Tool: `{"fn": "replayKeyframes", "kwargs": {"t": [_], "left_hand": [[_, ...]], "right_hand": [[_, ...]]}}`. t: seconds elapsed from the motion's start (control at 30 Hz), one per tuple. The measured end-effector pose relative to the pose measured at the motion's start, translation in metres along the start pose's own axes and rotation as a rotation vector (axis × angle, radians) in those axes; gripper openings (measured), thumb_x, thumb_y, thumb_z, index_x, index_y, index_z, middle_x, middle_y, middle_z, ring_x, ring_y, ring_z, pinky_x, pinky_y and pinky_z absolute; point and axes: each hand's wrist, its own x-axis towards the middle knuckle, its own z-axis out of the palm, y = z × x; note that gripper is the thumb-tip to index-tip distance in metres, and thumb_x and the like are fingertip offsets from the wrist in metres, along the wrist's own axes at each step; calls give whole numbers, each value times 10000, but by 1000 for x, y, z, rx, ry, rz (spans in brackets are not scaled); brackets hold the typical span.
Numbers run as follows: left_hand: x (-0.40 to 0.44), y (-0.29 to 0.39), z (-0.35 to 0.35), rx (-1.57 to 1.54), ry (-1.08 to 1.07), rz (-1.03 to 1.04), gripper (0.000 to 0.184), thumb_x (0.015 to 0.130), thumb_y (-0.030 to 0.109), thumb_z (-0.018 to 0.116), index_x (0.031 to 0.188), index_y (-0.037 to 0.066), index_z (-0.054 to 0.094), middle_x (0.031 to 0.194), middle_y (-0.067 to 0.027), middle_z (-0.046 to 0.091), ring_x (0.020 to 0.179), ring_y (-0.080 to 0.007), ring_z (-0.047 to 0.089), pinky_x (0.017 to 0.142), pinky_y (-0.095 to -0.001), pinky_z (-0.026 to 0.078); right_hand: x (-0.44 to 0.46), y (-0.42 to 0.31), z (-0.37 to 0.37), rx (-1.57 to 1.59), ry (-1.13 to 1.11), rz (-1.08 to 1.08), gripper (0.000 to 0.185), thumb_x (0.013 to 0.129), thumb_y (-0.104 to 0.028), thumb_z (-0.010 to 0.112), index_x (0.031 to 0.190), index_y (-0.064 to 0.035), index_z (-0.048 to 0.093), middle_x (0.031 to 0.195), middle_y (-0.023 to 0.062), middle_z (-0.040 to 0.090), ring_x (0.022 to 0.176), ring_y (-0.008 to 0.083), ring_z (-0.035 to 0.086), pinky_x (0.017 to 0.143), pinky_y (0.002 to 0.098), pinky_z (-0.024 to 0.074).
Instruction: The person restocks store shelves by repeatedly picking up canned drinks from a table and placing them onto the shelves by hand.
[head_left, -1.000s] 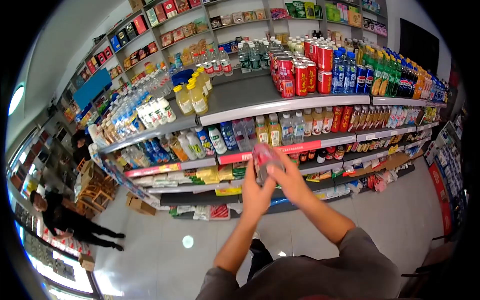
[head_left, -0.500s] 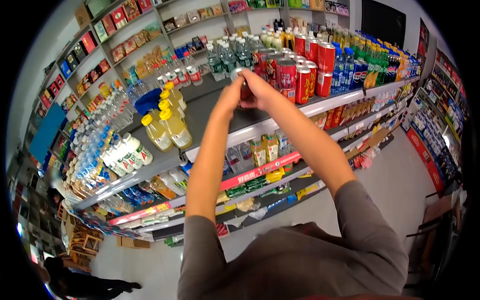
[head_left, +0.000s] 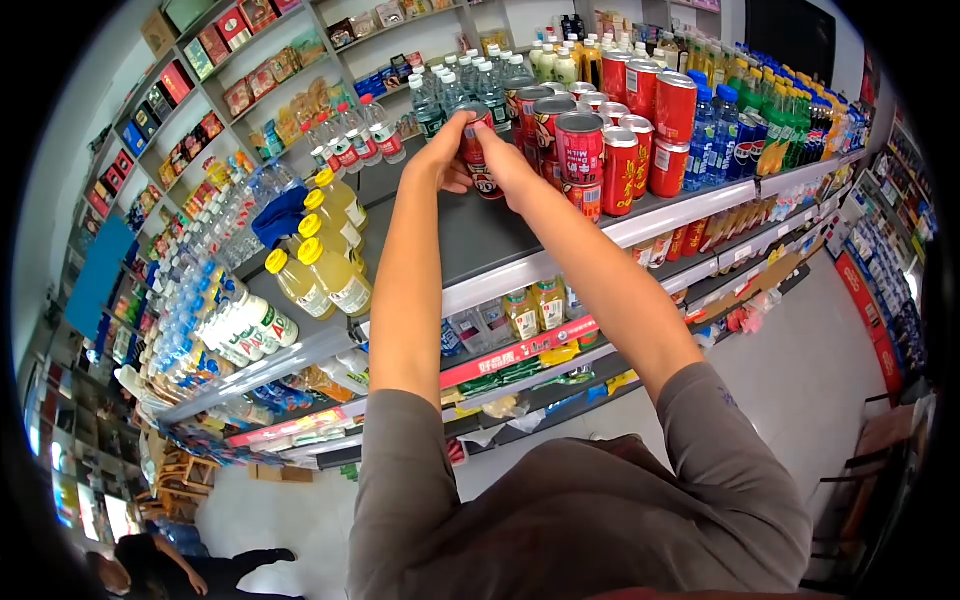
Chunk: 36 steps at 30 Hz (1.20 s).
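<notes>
A red drink can (head_left: pixel 474 146) is upright at the front of the top shelf, left of the other cans. My left hand (head_left: pixel 440 158) wraps round its left side, with some fingertips showing below. From the right, my right hand (head_left: pixel 505 172) presses against the same can, its fingers partly hidden. A printed face shows low between my hands; whether this is one can or two stacked, I cannot tell. Close to my right hand stands a stack of red milk-drink cans (head_left: pixel 580 150). Clear bottles with white caps (head_left: pixel 428 110) are just behind my left hand.
Yellow-capped juice bottles (head_left: pixel 335 275) line the shelf on the left, beside a dark blue cloth-like item (head_left: pixel 279 217). Taller red cans (head_left: pixel 621 170) and blue bottles (head_left: pixel 697 140) fill the right. A price rail (head_left: pixel 640 228) edges the shelf. Another person (head_left: pixel 165 570) is at lower left.
My view has shifted slightly. My hands have moved apart a little, and more of the red can between them shows now. The can looks upright beside the others.
</notes>
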Motion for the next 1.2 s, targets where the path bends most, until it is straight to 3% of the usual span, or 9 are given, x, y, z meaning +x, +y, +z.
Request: {"fn": "replayKeyframes", "kwargs": {"t": [0.2, 0.23, 0.37, 0.63, 0.73, 0.87, 0.97, 1.07, 1.2], "left_hand": [[-2, 21, 7, -97, -45, 111, 841, 813, 769, 468, 1292, 96, 625, 1298, -220, 626, 1046, -375, 650, 836, -532, 531], [9, 25, 5, -125, -67, 0, 778, 842, 720, 490, 1287, 97, 626, 1313, -200, 616, 1087, -375, 625, 815, -544, 530], [31, 25, 15, -139, 1, 249, 721, 887, 669, 467, 1285, 87, 616, 1316, -202, 596, 1171, -358, 556, 829, -548, 522], [60, 33, 15, -181, 27, 208, 681, 899, 623, 461, 1284, 85, 620, 1311, -208, 620, 1117, -313, 575, 891, -530, 455], [79, 27, 11, -144, 25, 265, 674, 894, 628, 465, 1275, 94, 618, 1287, -175, 630, 1105, -293, 581, 847, -534, 474], [60, 36, 14, -115, 20, 265, 701, 888, 652, 477, 1341, 124, 559, 1344, -120, 591, 1141, -308, 585, 832, -568, 475], [62, 33, 15, -140, 32, 286, 755, 897, 683, 466, 1404, 127, 522, 1412, -127, 558, 1161, -331, 581, 872, -591, 449], [78, 29, 14, -133, 51, 278, 837, 909, 728, 434, 1488, 124, 455, 1478, -141, 516, 1213, -362, 564, 919, -626, 424], [104, 25, 9, -86, 79, 283, 944, 920, 786, 362, 1570, 102, 342, 1553, -166, 437, 1320, -398, 499, 1012, -664, 373]], "right_hand": [[-24, 4, 8, -279, 127, -313, 288, 830, -207, 631, 969, 38, 685, 878, 111, 705, 781, 195, 662, 736, 345, 490], [-27, 7, 8, -291, 124, -331, 327, 830, -225, 635, 1007, 50, 654, 927, 134, 672, 831, 220, 634, 771, 354, 473], [-13, 14, 9, -338, 118, -360, 521, 833, -294, 649, 1158, 96, 530, 1123, 225, 540, 1031, 318, 521, 913, 393, 404], [10, 18, 5, -372, 147, -394, 962, 839, -433, 677, 1459, 188, 283, 1515, 407, 276, 1432, 514, 296, 1197, 471, 265], [20, 20, 6, -375, 156, -380, 954, 827, -393, 681, 1456, 198, 274, 1528, 411, 249, 1437, 504, 298, 1197, 457, 271], [34, 26, 14, -431, 328, -396, 650, 804, -308, 729, 1294, 84, 557, 1322, 310, 578, 1292, 425, 525, 1082, 444, 413], [27, 18, 11, -420, 298, -359, 703, 800, -320, 725, 1307, 125, 526, 1369, 337, 526, 1322, 434, 492, 1106, 435, 394], [10, 1, 7, -403, 173, -251, 953, 790, -309, 688, 1442, 228, 248, 1542, 410, 214, 1436, 497, 310, 1189, 416, 297], [10, 0, 11, -402, 199, -264, 958, 785, -299, 691, 1448, 225, 239, 1543, 407, 209, 1437, 496, 307, 1195, 424, 290]]}}
